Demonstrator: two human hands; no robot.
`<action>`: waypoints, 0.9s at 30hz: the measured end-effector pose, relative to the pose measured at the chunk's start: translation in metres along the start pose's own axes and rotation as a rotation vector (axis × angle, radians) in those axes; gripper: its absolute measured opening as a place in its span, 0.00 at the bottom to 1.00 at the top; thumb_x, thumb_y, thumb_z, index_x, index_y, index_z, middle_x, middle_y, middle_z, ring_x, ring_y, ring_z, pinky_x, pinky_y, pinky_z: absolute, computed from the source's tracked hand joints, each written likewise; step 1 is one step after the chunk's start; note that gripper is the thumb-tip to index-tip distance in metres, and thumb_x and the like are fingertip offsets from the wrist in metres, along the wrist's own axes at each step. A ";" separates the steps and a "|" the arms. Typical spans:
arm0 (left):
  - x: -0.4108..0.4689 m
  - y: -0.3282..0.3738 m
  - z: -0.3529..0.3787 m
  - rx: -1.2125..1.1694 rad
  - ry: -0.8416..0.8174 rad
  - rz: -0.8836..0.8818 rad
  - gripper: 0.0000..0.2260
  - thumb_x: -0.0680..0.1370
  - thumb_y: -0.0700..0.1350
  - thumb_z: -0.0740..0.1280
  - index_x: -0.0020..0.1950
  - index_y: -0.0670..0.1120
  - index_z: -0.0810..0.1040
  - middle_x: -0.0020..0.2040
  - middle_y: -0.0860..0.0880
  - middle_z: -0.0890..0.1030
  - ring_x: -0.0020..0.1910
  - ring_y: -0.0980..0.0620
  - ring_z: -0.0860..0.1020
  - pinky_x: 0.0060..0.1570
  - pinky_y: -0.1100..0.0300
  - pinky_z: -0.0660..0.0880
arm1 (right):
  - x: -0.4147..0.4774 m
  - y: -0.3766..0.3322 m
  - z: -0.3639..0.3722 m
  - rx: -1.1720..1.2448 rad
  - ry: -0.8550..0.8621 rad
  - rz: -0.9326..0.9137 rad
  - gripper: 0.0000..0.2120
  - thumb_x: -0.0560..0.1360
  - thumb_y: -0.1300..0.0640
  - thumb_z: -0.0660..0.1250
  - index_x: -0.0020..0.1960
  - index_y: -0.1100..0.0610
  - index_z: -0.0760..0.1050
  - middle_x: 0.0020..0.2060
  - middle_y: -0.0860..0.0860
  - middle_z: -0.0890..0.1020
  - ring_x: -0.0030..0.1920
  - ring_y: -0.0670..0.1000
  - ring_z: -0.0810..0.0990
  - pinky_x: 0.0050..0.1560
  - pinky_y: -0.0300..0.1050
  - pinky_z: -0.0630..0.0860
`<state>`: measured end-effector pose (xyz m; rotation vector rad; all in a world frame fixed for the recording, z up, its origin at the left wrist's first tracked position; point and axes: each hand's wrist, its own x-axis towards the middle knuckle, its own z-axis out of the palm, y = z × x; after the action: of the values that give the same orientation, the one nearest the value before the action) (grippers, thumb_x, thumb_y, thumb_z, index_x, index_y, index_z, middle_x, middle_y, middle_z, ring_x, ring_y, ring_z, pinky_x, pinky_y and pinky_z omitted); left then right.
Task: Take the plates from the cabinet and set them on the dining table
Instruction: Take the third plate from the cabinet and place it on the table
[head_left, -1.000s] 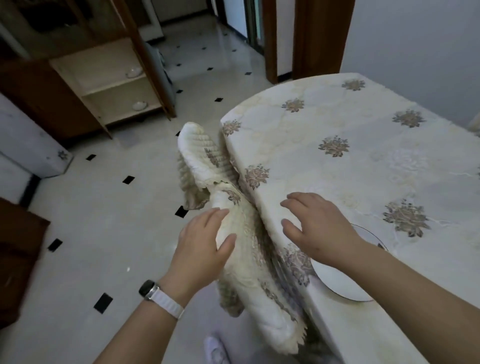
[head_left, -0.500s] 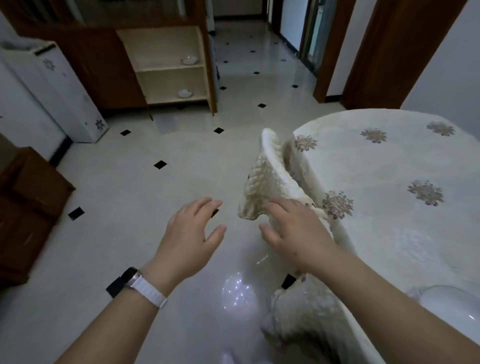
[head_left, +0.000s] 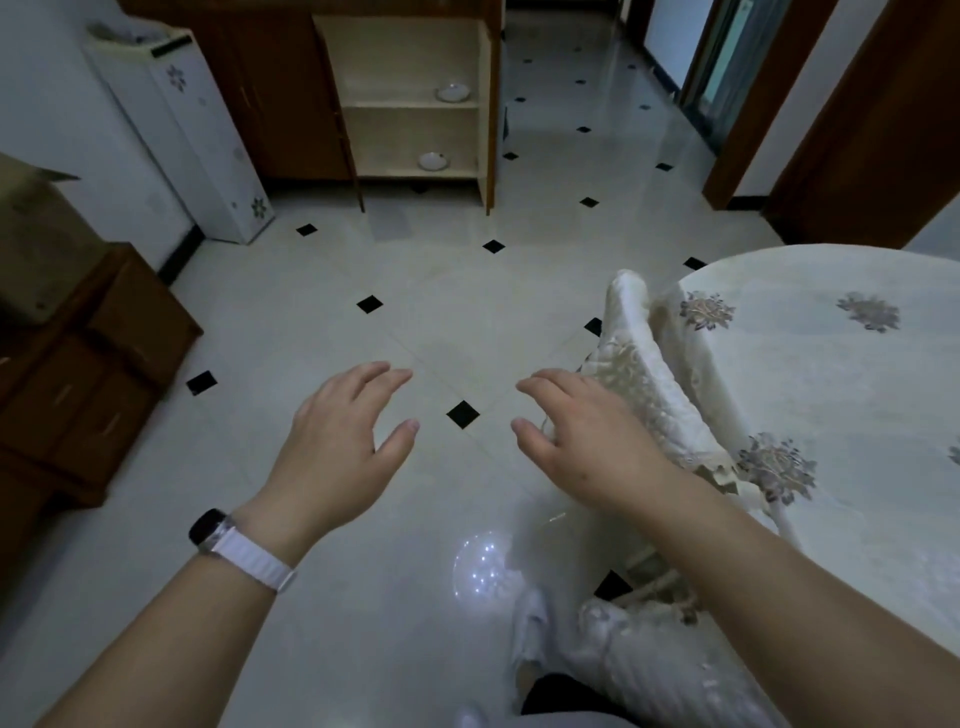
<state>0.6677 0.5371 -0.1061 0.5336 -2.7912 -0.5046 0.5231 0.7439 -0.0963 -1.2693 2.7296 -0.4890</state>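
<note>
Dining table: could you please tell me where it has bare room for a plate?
The table top in view is bare cloth, from its chair-side rim to the picture's right edge. That rim is crowded: the covered chair stands right beside it.

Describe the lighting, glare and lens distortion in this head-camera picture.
Head view: dim, cool light throughout; a speckled glare patch shines on the glossy tiled floor; wide-angle distortion slants the door frame and the cabinet; the upper plate and lower plate on its shelves look small and soft in detail.
</note>
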 end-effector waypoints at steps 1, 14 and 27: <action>0.007 -0.001 0.003 0.003 -0.007 -0.005 0.26 0.75 0.60 0.56 0.71 0.51 0.71 0.69 0.49 0.72 0.68 0.48 0.68 0.67 0.49 0.63 | 0.009 0.004 0.002 0.005 -0.011 -0.004 0.21 0.78 0.45 0.60 0.68 0.53 0.71 0.65 0.49 0.74 0.64 0.54 0.72 0.64 0.52 0.68; 0.211 0.023 0.053 0.102 -0.067 0.007 0.28 0.74 0.62 0.55 0.71 0.52 0.71 0.71 0.50 0.72 0.70 0.49 0.67 0.68 0.50 0.62 | 0.192 0.108 -0.008 0.060 -0.040 -0.053 0.23 0.79 0.43 0.57 0.71 0.52 0.68 0.68 0.49 0.72 0.67 0.53 0.68 0.65 0.50 0.65; 0.353 0.017 0.074 -0.009 -0.040 -0.062 0.23 0.76 0.57 0.60 0.70 0.53 0.71 0.71 0.52 0.71 0.71 0.51 0.66 0.70 0.51 0.62 | 0.323 0.176 -0.029 -0.014 -0.066 -0.057 0.22 0.80 0.43 0.55 0.69 0.52 0.68 0.66 0.49 0.72 0.66 0.53 0.68 0.63 0.48 0.62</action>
<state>0.3220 0.4338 -0.1031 0.6162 -2.8167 -0.5463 0.1780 0.6123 -0.1095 -1.3445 2.6540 -0.4263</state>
